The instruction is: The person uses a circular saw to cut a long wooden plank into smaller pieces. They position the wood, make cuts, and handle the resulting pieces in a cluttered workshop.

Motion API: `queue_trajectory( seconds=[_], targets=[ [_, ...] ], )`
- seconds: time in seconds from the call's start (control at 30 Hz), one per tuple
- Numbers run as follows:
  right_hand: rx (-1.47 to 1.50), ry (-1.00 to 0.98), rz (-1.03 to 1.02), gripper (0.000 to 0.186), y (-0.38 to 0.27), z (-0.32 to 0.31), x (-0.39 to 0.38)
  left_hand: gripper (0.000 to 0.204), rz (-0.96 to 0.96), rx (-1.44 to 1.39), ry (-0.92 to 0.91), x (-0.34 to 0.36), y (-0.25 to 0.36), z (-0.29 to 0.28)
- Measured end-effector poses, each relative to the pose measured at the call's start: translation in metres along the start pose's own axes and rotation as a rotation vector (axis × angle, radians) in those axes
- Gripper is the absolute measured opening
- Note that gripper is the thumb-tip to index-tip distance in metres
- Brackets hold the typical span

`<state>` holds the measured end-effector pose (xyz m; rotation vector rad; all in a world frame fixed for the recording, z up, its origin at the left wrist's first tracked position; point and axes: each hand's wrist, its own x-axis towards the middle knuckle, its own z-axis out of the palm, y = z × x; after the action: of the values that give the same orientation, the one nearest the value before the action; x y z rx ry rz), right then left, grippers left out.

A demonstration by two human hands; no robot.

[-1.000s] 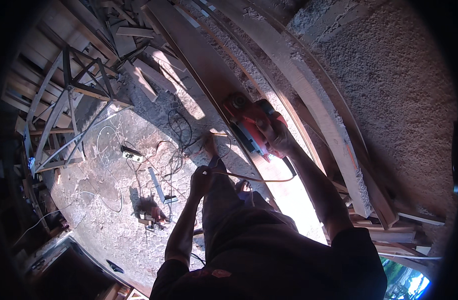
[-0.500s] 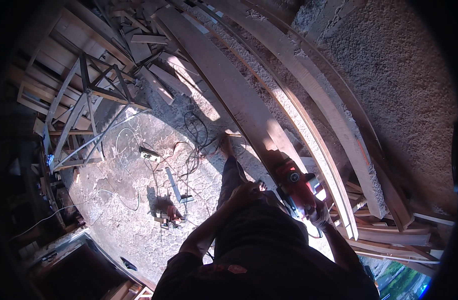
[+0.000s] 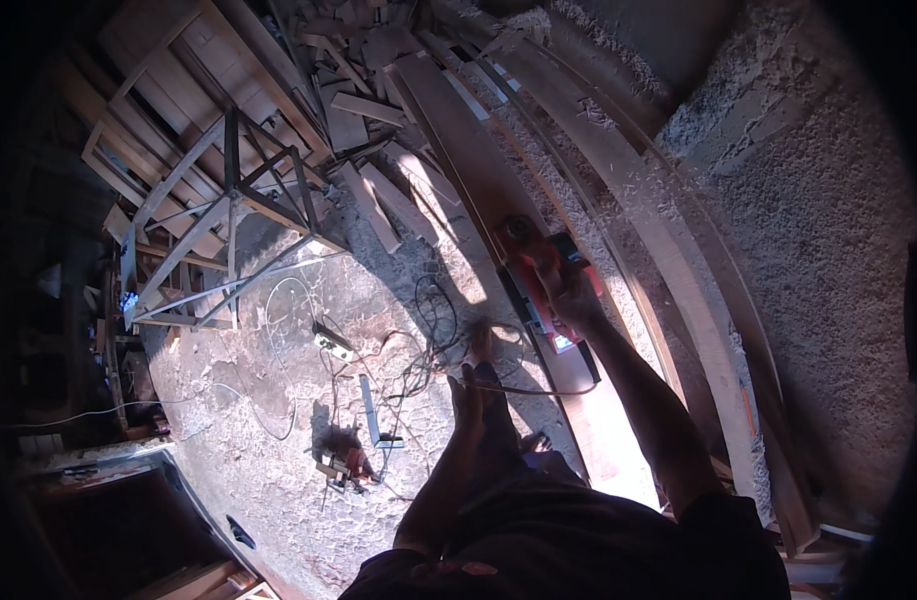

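A red electric planer (image 3: pixel 531 262) rests on a long wide wooden board (image 3: pixel 461 150) that runs from the far middle toward my body. My right hand (image 3: pixel 576 303) is wrapped round the planer's handle, with that arm stretched forward. From the planer's rear a power cord (image 3: pixel 539 391) curves left to my left hand (image 3: pixel 467 400), which is raised beside my leg. Its fingers appear closed on the cord, though they are dark and partly hidden. Sunlight falls brightly on the board's near end.
More long boards (image 3: pixel 619 160) strewn with shavings lie to the right, beside a broad heap of shavings (image 3: pixel 809 230). On the floor at left are tangled cables, a power strip (image 3: pixel 333 342), a metal square (image 3: pixel 371 415) and another red tool (image 3: pixel 349 465). A wooden frame (image 3: pixel 234 190) stands far left.
My right hand has pushed the planer forward along the board, away from my body. My left hand has come off my thigh area, and the cord now stretches between it and the planer.
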<state>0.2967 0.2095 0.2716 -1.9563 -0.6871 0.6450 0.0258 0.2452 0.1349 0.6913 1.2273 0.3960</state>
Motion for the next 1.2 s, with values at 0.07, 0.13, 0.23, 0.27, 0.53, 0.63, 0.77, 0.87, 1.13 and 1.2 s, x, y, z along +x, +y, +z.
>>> queue_trajectory(
  seconds=[0.07, 0.13, 0.23, 0.27, 0.53, 0.63, 0.77, 0.87, 1.13, 1.2],
  targets=[
    [0.024, -0.012, -0.040, 0.072, -0.015, 0.013, 0.047, 0.063, -0.102, 0.019, -0.092, 0.021, -0.004, 0.016],
    [0.054, -0.041, -0.004, 0.073, -0.030, 0.026, 0.098, 0.088, -0.196, 0.160, -0.097, 0.038, -0.006, 0.048],
    [0.086, -0.039, 0.013, 0.072, -0.041, 0.047, 0.173, 0.083, 0.230, 0.351, -0.360, 0.077, 0.012, 0.106],
    [0.084, -0.057, 0.032, 0.073, -0.047, 0.053, 0.197, 0.083, 0.453, 0.372, -0.438, 0.091, 0.019, 0.122],
    [0.299, -0.143, 0.170, 0.067, -0.124, 0.080, 0.373, 0.081, 0.573, 0.471, -0.120, 0.216, 0.155, 0.201],
    [0.339, -0.115, 0.041, 0.062, -0.139, 0.094, 0.446, 0.080, 0.628, 0.429, -0.043, 0.264, 0.189, 0.222],
    [0.301, -0.139, 0.116, 0.059, -0.160, 0.107, 0.523, 0.080, 0.846, 0.452, -0.049, 0.257, 0.218, 0.230],
    [0.323, -0.144, 0.115, 0.059, -0.163, 0.115, 0.582, 0.086, 0.771, 0.323, -0.001, 0.235, 0.245, 0.246],
    [0.376, -0.149, 0.070, 0.062, -0.201, 0.146, 0.678, 0.076, 0.626, 0.456, 0.018, 0.244, 0.231, 0.232],
    [0.408, -0.136, 0.017, 0.060, -0.194, 0.141, 0.681, 0.077, 0.592, 0.458, -0.008, 0.240, 0.234, 0.236]
  ],
)
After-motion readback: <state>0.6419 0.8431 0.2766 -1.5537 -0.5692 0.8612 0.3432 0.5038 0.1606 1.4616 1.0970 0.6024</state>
